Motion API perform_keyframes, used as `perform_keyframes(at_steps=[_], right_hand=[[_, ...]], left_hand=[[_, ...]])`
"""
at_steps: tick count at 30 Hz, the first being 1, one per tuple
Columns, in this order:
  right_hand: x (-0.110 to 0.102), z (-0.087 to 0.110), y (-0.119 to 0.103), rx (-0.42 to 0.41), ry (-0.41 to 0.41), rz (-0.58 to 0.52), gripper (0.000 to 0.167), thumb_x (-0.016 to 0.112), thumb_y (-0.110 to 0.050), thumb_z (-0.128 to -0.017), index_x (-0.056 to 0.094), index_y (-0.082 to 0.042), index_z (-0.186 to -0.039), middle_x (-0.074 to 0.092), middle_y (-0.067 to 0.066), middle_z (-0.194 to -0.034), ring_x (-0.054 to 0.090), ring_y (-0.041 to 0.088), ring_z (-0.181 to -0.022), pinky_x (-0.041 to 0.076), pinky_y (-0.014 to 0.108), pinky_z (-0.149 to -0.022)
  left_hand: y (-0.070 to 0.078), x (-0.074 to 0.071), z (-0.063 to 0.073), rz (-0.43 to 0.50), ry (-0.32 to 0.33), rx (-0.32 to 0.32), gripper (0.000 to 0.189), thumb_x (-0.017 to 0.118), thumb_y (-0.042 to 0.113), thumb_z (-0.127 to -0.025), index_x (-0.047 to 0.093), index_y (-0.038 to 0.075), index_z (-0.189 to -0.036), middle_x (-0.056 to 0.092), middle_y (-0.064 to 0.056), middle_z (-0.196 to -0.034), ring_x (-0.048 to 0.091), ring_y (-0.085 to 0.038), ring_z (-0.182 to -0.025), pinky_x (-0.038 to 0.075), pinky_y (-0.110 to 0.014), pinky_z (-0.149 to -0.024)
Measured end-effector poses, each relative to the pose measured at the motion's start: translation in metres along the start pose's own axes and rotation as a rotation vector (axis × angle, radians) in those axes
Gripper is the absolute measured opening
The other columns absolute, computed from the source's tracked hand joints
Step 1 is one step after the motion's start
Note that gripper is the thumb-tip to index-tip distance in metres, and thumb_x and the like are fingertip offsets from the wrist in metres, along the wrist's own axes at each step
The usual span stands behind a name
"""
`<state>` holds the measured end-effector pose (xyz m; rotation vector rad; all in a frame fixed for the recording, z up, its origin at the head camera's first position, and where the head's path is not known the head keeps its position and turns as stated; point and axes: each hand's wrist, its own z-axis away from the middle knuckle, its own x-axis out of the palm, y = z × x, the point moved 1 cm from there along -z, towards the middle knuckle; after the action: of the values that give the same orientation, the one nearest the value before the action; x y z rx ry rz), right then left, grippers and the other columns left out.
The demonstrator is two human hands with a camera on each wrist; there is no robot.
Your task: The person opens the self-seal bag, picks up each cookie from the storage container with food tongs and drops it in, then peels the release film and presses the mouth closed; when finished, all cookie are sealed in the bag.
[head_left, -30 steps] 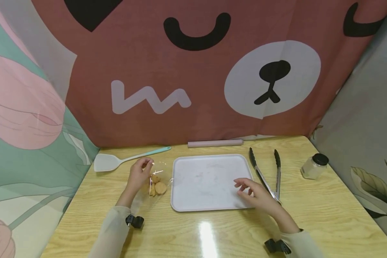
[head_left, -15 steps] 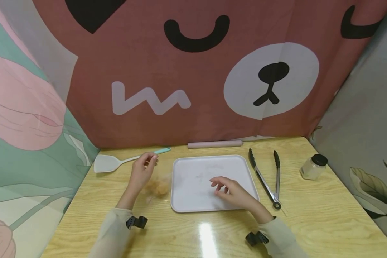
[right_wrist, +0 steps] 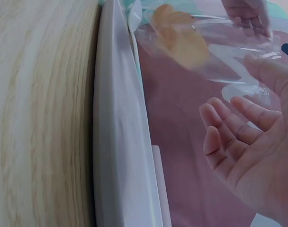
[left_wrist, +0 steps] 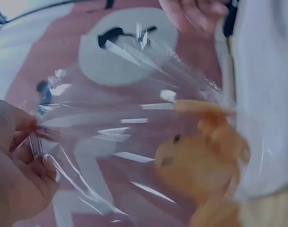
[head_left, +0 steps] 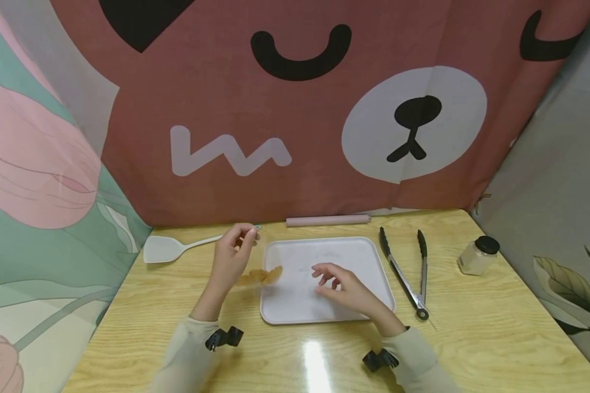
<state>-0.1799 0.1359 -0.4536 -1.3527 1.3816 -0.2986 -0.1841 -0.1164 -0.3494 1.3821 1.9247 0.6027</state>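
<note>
My left hand (head_left: 228, 262) pinches the top of a clear plastic bag (left_wrist: 101, 120) between thumb and fingers. Inside the bag hang several round golden biscuits (left_wrist: 191, 165), lifted off the table near the left edge of a white tray (head_left: 299, 308). In the head view the biscuits partly overlap that edge. Over the middle of the tray is my right hand (head_left: 344, 289), its fingers loosely bent and holding nothing. The right wrist view shows the bag a short way beyond the right fingertips (right_wrist: 211, 142), not gripped by them.
A white spatula (head_left: 163, 249) with a teal handle end lies at the back left. Behind the tray is a pinkish rod (head_left: 328, 220). Black-tipped metal tongs (head_left: 398, 270) lie spread to its right, and a black-lidded jar (head_left: 476, 259) stands farther right.
My left hand has raised the bag of biscuits off the table and shifted right, to the tray's edge. The right hand has moved left over the tray, away from the tongs.
</note>
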Motion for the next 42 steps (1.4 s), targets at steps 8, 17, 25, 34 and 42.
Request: perform_keyframes(at_steps=[8, 17, 25, 34, 42], right_hand=[[-0.001, -0.006, -0.001, 0.076, 0.169, -0.187, 0.041, 0.067, -0.004, -0.087, 0.053, 0.0, -0.125, 0.059, 0.022, -0.115, 0.059, 0.027, -0.095, 0.048, 0.028, -0.075], [-0.007, -0.014, 0.005, 0.203, 0.337, -0.392, 0.039, 0.06, -0.008, -0.093, 0.049, 0.005, -0.127, 0.055, 0.027, -0.119, 0.054, 0.011, -0.096, 0.047, 0.022, -0.08], [-0.001, -0.012, 0.012, 0.123, 0.402, -0.545, 0.032, 0.057, -0.007, -0.094, 0.055, 0.014, -0.117, 0.067, 0.002, -0.104, 0.061, 0.011, -0.093, 0.049, 0.024, -0.072], [0.003, -0.011, 0.015, 0.138, 0.521, -0.588, 0.021, 0.06, -0.008, -0.093, 0.068, 0.01, -0.102, 0.072, -0.003, -0.087, 0.062, 0.009, -0.08, 0.049, 0.025, -0.071], [-0.014, -0.007, 0.01, 0.126, 0.528, -0.506, 0.025, 0.058, -0.009, -0.094, 0.066, 0.014, -0.103, 0.071, -0.002, -0.079, 0.064, 0.011, -0.079, 0.051, 0.026, -0.07]], left_hand=[[0.028, 0.016, -0.003, 0.064, 0.011, -0.001, 0.006, 0.056, -0.01, -0.089, 0.06, -0.013, -0.086, 0.064, -0.022, -0.075, 0.058, -0.029, -0.062, 0.045, -0.026, -0.055], [0.041, 0.035, 0.007, 0.136, 0.006, -0.062, 0.007, 0.056, -0.01, -0.089, 0.061, -0.011, -0.085, 0.064, -0.021, -0.075, 0.058, -0.023, -0.064, 0.044, -0.023, -0.057], [0.014, 0.054, 0.021, 0.251, -0.007, -0.128, 0.011, 0.057, 0.003, -0.093, 0.063, -0.005, -0.089, 0.065, -0.015, -0.077, 0.061, -0.025, -0.068, 0.049, -0.025, -0.06], [0.01, 0.062, 0.026, 0.278, -0.001, -0.223, 0.009, 0.054, -0.006, -0.092, 0.062, -0.009, -0.091, 0.063, -0.024, -0.08, 0.06, -0.03, -0.071, 0.048, -0.023, -0.062], [-0.008, 0.056, 0.03, 0.343, 0.072, -0.247, 0.016, 0.054, 0.005, -0.096, 0.061, -0.009, -0.095, 0.063, -0.023, -0.085, 0.061, -0.015, -0.073, 0.05, -0.023, -0.065]])
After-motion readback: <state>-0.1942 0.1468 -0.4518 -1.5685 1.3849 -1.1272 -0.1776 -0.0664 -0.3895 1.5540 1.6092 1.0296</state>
